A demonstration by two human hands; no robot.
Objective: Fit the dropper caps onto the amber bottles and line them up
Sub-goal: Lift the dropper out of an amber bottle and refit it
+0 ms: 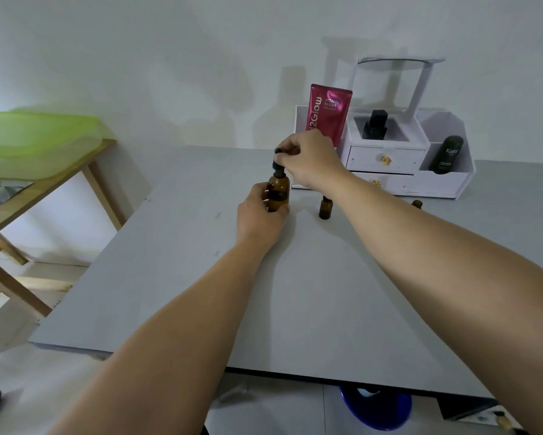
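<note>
A large amber bottle stands upright on the grey table. My left hand grips its body from the left. A black dropper cap sits on the bottle's neck, and my right hand pinches it from above. To the right stands a smaller amber bottle, uncapped. Further right, just behind my right forearm, the top of a third small amber bottle shows; the rest of it is hidden.
A white drawer organiser stands at the back right, holding a black bottle and a dark tube. A pink pouch leans beside it. A wooden table with a green tray is at left.
</note>
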